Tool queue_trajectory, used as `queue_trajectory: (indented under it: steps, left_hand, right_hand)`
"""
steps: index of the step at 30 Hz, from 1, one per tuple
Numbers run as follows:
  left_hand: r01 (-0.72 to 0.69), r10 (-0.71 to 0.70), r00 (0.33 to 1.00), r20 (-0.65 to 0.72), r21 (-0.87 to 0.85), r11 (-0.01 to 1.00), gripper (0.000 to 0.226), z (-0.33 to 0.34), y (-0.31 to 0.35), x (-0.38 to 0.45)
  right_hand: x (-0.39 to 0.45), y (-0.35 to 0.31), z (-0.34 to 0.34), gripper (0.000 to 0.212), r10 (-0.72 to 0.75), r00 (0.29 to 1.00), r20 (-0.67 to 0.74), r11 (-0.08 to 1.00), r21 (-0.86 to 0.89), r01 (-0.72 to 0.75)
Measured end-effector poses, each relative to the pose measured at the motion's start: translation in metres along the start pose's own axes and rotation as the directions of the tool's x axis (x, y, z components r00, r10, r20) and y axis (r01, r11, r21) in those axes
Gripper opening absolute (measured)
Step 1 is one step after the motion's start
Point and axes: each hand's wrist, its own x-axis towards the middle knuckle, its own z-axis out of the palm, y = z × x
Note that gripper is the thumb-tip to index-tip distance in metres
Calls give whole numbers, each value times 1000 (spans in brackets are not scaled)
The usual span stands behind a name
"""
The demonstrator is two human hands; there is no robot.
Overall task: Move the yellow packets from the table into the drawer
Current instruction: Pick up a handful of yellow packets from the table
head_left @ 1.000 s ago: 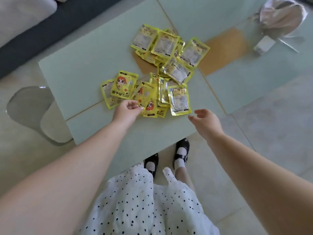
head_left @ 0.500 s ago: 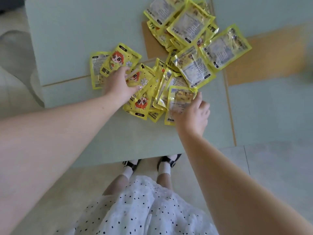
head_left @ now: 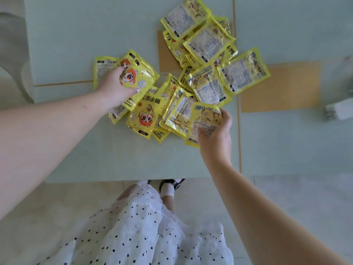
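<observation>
Several yellow hand-warmer packets (head_left: 208, 81) lie in a loose heap on the pale green table (head_left: 76, 35). My left hand (head_left: 114, 88) grips a yellow packet with an orange cartoon face (head_left: 137, 77) at the heap's left end, fingers curled over it. My right hand (head_left: 215, 134) holds another yellow packet (head_left: 204, 117) by its lower edge, at the heap's near right side, its label side up. No drawer is in view.
The table's near edge (head_left: 133, 179) runs just above my feet and dotted white skirt (head_left: 145, 236). Tan patches (head_left: 280, 87) show through the tabletop on the right. A small white object (head_left: 340, 109) sits at the far right edge. Pale floor tiles surround the table.
Both hands reached forward into the heap. The left hand closed on the cartoon-face packet, and the right hand went from open above the table edge to gripping a packet. The camera moved closer.
</observation>
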Motion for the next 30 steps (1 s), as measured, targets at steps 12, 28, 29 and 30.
queue_trajectory:
  steps: [12, 28, 29, 30]
  left_hand:
    - [-72, 96, 992, -77, 269, 961, 53, 2, -17, 40]
    - [-35, 74, 976, -204, 186, 982, 54, 4, -20, 40]
    - [-28, 51, 978, -204, 112, 993, 58, 3, -20, 39]
    - [-9, 16, 981, -193, 38, 999, 64, 1, -20, 38]
  right_hand:
    - [99, -47, -12, 31, -193, 971, 141, 736, -634, 238]
    - [87, -64, 4, 59, -206, 977, 55, 877, -433, 209]
    - [86, -66, 1, 63, -153, 986, 59, 907, -388, 164]
    - [86, -67, -1, 61, -90, 994, 55, 929, -355, 104]
